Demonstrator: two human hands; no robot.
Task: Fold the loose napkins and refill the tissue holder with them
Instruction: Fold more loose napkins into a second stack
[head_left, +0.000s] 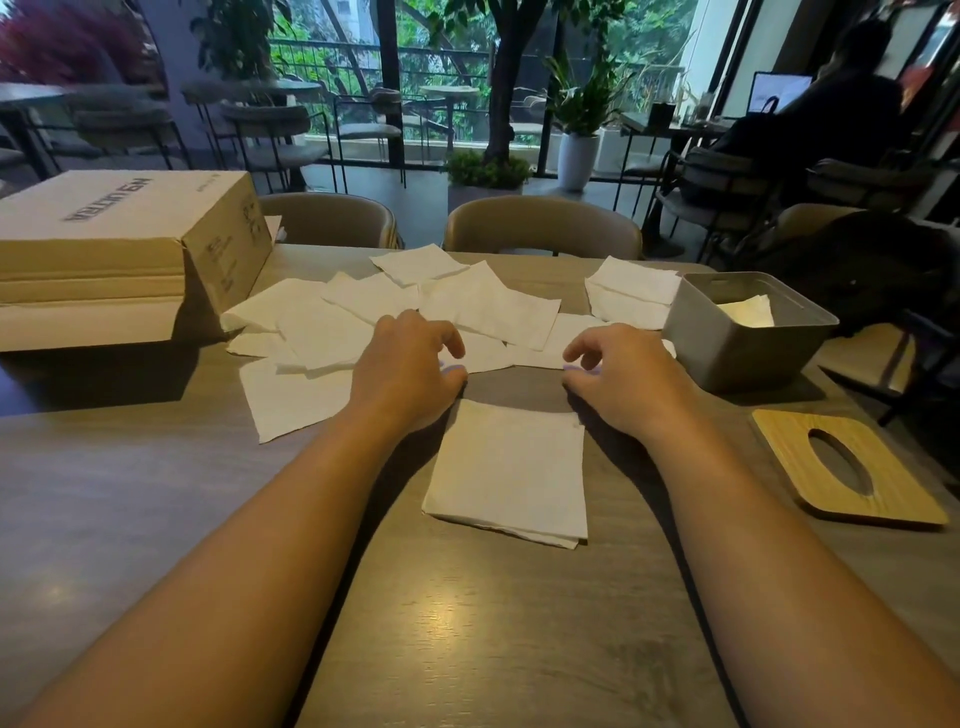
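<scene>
White folded napkin (506, 467), left hand (410, 369) and right hand (618, 374) near its far corners

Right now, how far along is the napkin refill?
Started: the wooden lid lies off beside the grey holder, which has some napkins inside. In hand: a folded napkin lies between the left hand and right hand. Left: many loose napkins lie unfolded.

One folded white napkin (509, 467) is laid flat at the middle of the table (156, 493). Loose napkins (322, 332) are scattered, overlapping, towards the far edge. The grey tissue holder (727, 348) is set uncovered by the right edge, with napkins inside; its wooden lid (795, 457) is laid flat nearby.
</scene>
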